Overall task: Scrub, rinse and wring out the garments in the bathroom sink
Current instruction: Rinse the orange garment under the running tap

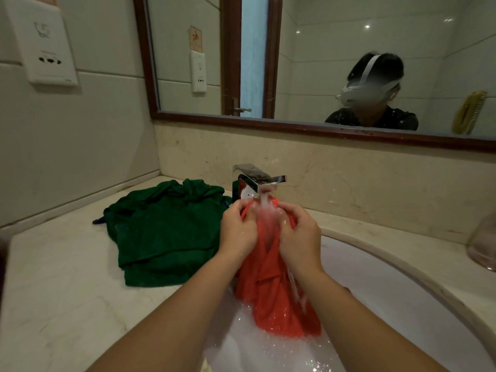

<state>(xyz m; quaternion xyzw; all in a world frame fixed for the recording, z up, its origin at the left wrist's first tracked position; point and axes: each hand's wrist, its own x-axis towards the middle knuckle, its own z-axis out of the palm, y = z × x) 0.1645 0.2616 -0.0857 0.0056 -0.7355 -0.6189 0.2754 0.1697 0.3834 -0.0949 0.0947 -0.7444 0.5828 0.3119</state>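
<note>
From my seat at the far end, the biggest thing I see is the wood-framed mirror (pixel 308 63) on the back wall. It reflects a person in a dark top who wears a white headset. Below the mirror runs the pale stone counter (pixel 59 277), and it meets the tiled wall at the left corner. The white sink (pixel 389 285) is set into the counter on the right side, and there is foamy water in its bottom.

A green garment (pixel 166 226) lies crumpled on the counter, just beside the left rim of the sink and near the tap. The red garment (pixel 276 296) is above the sink. Its upper part is bunched directly under the running water (pixel 264 208) and its lower part hangs down into the foam.

My left hand (pixel 237 232) and my right hand (pixel 299 237) both grasp the top of the red garment, with the fingers curled round the wet cloth. The two hands are close to each other, one at each side of the stream.

The chrome tap (pixel 255 181) stands behind the hands, at the back edge of the sink. A white box (pixel 44 41) is fixed to the left wall. A yellow brush (pixel 468 114) shows at the right end of the mirror. A clear glass vessel (pixel 484 242) stands on the counter at the right edge, cut off by the view.
</note>
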